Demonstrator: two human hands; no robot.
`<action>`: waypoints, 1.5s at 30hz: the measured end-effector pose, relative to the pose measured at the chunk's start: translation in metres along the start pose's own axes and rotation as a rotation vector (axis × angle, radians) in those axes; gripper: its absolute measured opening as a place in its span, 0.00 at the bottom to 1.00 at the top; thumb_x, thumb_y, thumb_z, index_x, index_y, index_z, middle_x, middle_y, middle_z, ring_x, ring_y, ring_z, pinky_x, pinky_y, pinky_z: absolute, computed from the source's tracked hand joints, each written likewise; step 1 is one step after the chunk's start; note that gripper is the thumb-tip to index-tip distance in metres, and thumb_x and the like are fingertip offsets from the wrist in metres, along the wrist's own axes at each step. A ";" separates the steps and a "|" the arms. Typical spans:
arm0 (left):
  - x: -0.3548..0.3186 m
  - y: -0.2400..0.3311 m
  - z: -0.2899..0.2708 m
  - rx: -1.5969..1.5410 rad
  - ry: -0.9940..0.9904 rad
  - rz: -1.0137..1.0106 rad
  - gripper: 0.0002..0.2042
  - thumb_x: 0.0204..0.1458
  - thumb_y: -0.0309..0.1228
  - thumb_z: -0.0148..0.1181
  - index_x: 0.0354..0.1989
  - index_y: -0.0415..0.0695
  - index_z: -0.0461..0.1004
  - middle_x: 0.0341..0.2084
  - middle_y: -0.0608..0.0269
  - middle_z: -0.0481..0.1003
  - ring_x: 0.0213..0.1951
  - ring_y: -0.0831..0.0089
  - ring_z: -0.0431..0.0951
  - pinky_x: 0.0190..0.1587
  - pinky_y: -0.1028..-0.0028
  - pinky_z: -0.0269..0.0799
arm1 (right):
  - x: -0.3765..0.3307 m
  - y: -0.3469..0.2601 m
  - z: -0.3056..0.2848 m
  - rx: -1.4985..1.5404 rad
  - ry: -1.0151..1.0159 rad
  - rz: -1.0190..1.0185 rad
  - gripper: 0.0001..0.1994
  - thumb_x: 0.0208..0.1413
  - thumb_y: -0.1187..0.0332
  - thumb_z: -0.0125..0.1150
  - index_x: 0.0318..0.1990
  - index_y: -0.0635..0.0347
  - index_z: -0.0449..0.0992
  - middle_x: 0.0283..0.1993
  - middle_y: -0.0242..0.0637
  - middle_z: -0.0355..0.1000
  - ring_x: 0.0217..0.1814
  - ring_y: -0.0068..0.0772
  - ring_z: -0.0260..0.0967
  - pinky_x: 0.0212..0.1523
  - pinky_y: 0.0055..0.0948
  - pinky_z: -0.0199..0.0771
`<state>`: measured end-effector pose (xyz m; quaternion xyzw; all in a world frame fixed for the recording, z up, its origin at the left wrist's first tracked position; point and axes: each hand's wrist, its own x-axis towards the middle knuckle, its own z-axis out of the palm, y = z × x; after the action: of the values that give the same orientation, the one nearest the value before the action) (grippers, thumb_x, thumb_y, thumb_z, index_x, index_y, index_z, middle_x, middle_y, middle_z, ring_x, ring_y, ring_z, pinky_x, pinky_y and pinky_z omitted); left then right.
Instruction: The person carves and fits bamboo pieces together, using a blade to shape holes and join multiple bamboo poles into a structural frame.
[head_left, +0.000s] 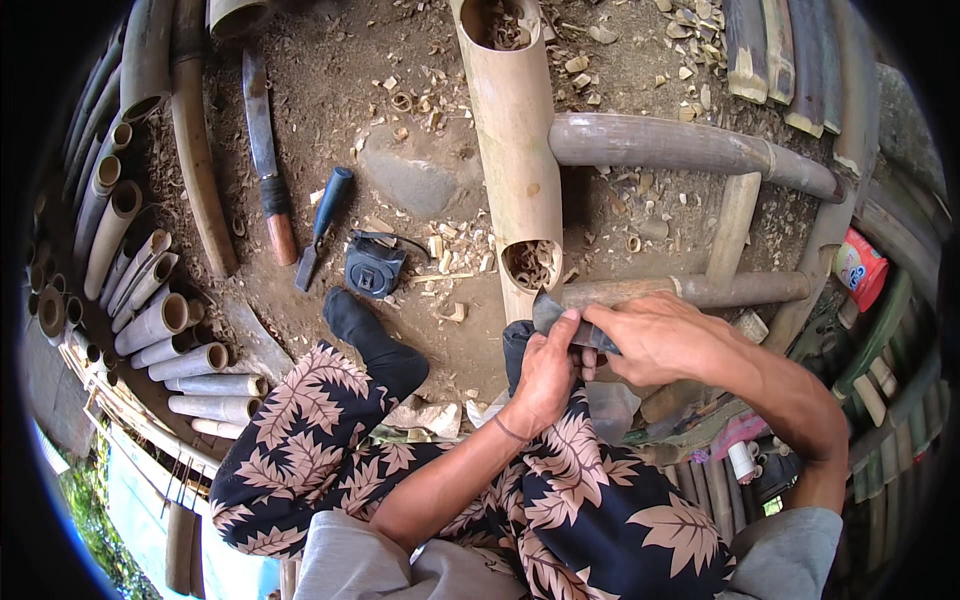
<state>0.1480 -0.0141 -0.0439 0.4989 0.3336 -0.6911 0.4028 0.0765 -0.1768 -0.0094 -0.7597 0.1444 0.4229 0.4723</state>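
A thick, pale bamboo pole [510, 130] lies lengthwise in front of me, with cut openings that hold curled shavings. At its nearer opening [533, 265], the pointed tip of a dark-bladed knife [550, 312] reaches the rim. My left hand [545, 375] is closed around the knife, thumb on top. My right hand [650, 340] also grips it from the right, fingers curled over its dark rear part. The fingers hide much of the knife. The pole's near end rests by my dark-socked foot.
Left of the pole lie a long machete [262, 150], a blue-handled chisel [325, 220] and a black tape measure [375, 265]. A grey bamboo crosspiece [670, 140] joins the pole on the right. Bamboo pieces [165, 315] line the left; a red packet [858, 270] sits at right.
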 end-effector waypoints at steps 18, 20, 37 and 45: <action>0.016 0.017 0.001 0.023 0.090 -0.071 0.16 0.61 0.40 0.52 0.29 0.40 0.74 0.15 0.62 0.71 0.15 0.71 0.69 0.21 0.72 0.64 | 0.014 0.006 0.010 0.209 0.058 0.077 0.14 0.50 0.69 0.60 0.43 0.66 0.71 0.27 0.56 0.74 0.34 0.62 0.75 0.35 0.51 0.74; 0.015 0.029 -0.003 0.179 0.146 -0.074 0.17 0.60 0.38 0.51 0.26 0.37 0.74 0.14 0.60 0.71 0.14 0.71 0.68 0.18 0.71 0.63 | 0.019 0.002 0.027 0.354 0.104 0.104 0.15 0.50 0.69 0.60 0.44 0.69 0.69 0.28 0.60 0.74 0.35 0.65 0.74 0.36 0.52 0.74; 0.026 0.085 -0.032 1.282 0.141 0.260 0.23 0.52 0.38 0.48 0.20 0.24 0.73 0.18 0.29 0.72 0.26 0.40 0.79 0.33 0.54 0.74 | 0.057 -0.051 0.102 0.802 0.637 0.220 0.17 0.52 0.68 0.58 0.48 0.66 0.67 0.33 0.59 0.75 0.36 0.65 0.74 0.38 0.53 0.73; 0.031 0.034 0.018 0.228 0.031 0.243 0.20 0.64 0.42 0.49 0.22 0.42 0.72 0.13 0.66 0.67 0.17 0.76 0.65 0.21 0.75 0.60 | 0.026 0.023 0.018 -0.152 0.557 0.032 0.10 0.49 0.69 0.61 0.38 0.61 0.71 0.26 0.45 0.76 0.27 0.51 0.77 0.27 0.44 0.76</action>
<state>0.1649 -0.0520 -0.0708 0.5886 0.1965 -0.6629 0.4190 0.0687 -0.1683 -0.0473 -0.8776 0.2482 0.2149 0.3494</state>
